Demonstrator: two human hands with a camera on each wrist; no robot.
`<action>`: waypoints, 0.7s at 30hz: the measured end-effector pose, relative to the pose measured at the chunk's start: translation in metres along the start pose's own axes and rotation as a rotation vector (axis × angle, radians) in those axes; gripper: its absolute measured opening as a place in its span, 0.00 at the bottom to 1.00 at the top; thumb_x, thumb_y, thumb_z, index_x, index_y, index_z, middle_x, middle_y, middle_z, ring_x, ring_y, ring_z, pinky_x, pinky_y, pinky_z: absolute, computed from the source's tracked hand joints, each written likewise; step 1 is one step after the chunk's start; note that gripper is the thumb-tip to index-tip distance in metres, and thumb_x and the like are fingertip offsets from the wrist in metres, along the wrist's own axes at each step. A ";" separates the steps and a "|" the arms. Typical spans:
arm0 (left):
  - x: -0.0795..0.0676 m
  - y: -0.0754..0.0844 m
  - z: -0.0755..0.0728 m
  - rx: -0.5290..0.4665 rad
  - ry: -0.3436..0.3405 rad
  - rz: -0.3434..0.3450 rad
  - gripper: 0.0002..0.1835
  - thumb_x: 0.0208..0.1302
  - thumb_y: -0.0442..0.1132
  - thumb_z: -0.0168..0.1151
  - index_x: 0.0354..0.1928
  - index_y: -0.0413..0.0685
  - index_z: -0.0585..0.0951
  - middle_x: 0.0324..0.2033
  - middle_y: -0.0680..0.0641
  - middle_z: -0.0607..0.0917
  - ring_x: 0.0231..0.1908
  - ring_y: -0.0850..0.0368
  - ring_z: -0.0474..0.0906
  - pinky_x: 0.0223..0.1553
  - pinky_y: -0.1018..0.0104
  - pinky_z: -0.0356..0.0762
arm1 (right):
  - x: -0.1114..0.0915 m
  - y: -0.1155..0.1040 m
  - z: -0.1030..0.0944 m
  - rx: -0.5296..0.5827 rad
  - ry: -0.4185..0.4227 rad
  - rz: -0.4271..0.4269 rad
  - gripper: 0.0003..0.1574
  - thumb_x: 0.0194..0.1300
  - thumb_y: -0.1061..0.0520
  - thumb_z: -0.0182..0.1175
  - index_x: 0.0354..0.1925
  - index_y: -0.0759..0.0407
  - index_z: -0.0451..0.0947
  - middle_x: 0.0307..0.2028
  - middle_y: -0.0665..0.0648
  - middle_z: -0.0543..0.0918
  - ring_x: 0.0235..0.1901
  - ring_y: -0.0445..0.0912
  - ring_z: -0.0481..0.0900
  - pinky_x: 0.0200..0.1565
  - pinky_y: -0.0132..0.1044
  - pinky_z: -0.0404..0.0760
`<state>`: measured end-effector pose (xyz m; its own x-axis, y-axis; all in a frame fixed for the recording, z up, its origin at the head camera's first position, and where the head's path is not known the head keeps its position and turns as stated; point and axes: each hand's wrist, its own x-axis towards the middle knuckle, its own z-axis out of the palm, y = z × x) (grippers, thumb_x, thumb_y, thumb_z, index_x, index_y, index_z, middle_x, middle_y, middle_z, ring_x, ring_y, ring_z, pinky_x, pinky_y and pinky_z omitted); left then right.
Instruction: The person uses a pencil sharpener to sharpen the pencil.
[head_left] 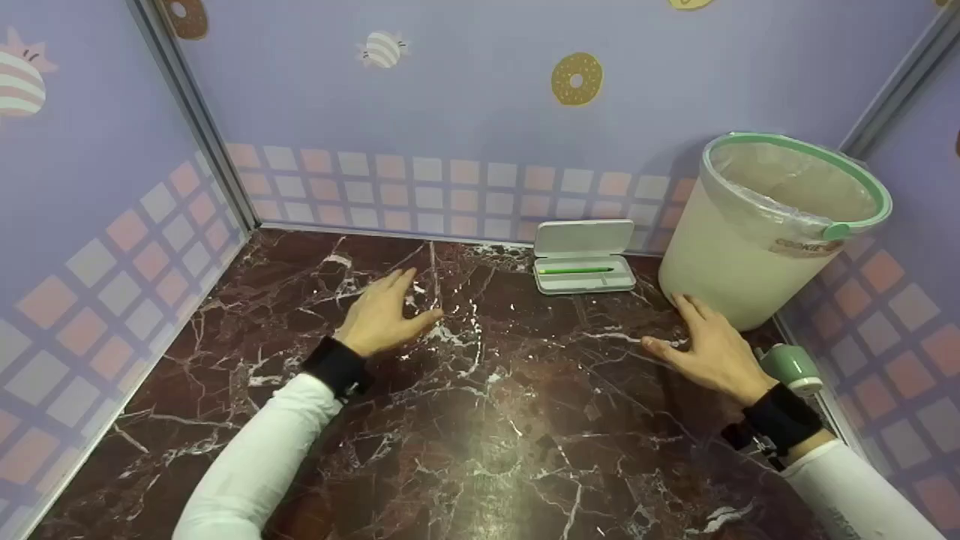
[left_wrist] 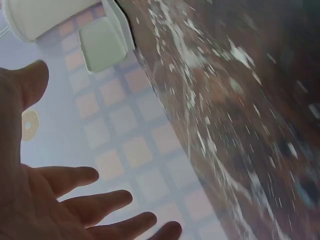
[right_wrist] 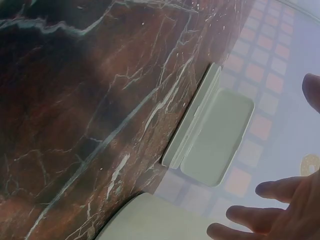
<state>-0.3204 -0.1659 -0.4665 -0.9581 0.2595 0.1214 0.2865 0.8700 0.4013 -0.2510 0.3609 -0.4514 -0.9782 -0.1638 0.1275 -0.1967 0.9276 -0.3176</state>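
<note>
My left hand (head_left: 384, 315) is over the left half of the dark red marbled table (head_left: 480, 420), fingers spread and holding nothing. In the left wrist view its fingers (left_wrist: 95, 205) stand apart with nothing between them. On the right, my right hand (head_left: 709, 352) reaches forward with extended fingers, its fingertips overlapping the lower side of a cream bin (head_left: 720, 255) in the head view. A white pencil case (head_left: 585, 238) lies open by the back wall, between and beyond the hands. Inside it is a green pencil (head_left: 577, 270).
The bin has a green rim (head_left: 787, 142) and a clear plastic liner. Beside my right wrist, along the right wall, sits a small green and white object (head_left: 791, 365). Purple walls with tile print (head_left: 427, 196) enclose the back and sides. Small white specks (head_left: 474, 319) dot the table's middle.
</note>
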 end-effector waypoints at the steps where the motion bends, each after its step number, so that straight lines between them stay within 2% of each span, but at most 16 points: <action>1: 0.005 0.004 0.002 -0.027 0.001 0.004 0.57 0.74 0.71 0.65 0.89 0.41 0.58 0.86 0.30 0.62 0.85 0.26 0.62 0.85 0.28 0.60 | 0.000 -0.001 0.000 0.004 0.002 0.000 0.67 0.76 0.24 0.63 0.89 0.65 0.53 0.85 0.79 0.60 0.81 0.80 0.63 0.77 0.80 0.66; 6: 0.032 0.017 0.017 -0.183 0.018 -0.007 0.55 0.74 0.70 0.66 0.87 0.41 0.62 0.83 0.32 0.71 0.82 0.30 0.71 0.84 0.35 0.67 | 0.004 -0.008 0.003 0.015 -0.008 -0.012 0.67 0.76 0.24 0.62 0.89 0.65 0.54 0.85 0.79 0.61 0.81 0.79 0.65 0.76 0.79 0.68; 10: 0.057 0.027 0.030 -0.247 0.009 -0.059 0.53 0.74 0.69 0.66 0.87 0.42 0.64 0.81 0.31 0.75 0.79 0.30 0.75 0.82 0.36 0.70 | 0.011 -0.015 0.011 0.015 -0.014 -0.038 0.66 0.76 0.24 0.63 0.89 0.63 0.55 0.84 0.78 0.64 0.78 0.79 0.69 0.74 0.78 0.72; 17: 0.102 0.058 0.051 -0.312 0.020 -0.102 0.46 0.77 0.65 0.63 0.84 0.43 0.69 0.79 0.33 0.77 0.79 0.31 0.76 0.83 0.40 0.71 | 0.029 -0.023 0.025 0.006 0.003 -0.102 0.62 0.76 0.28 0.66 0.87 0.65 0.60 0.82 0.77 0.68 0.76 0.77 0.74 0.73 0.75 0.75; 20: 0.124 0.068 0.068 -0.330 -0.003 -0.112 0.44 0.77 0.61 0.65 0.84 0.41 0.70 0.78 0.31 0.78 0.79 0.30 0.75 0.83 0.39 0.70 | 0.036 -0.024 0.032 -0.011 -0.011 -0.108 0.61 0.76 0.29 0.66 0.86 0.67 0.61 0.82 0.77 0.68 0.77 0.77 0.74 0.73 0.75 0.76; 21: 0.135 0.067 0.078 -0.315 0.005 -0.112 0.44 0.76 0.62 0.65 0.83 0.41 0.71 0.77 0.32 0.79 0.78 0.30 0.76 0.81 0.39 0.72 | 0.039 -0.025 0.035 -0.016 -0.018 -0.106 0.61 0.76 0.29 0.66 0.85 0.68 0.62 0.81 0.78 0.69 0.77 0.77 0.74 0.73 0.74 0.76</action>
<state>-0.4303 -0.0396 -0.4942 -0.9839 0.1670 0.0643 0.1662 0.7202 0.6735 -0.2863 0.3196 -0.4713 -0.9530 -0.2672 0.1427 -0.2983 0.9100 -0.2881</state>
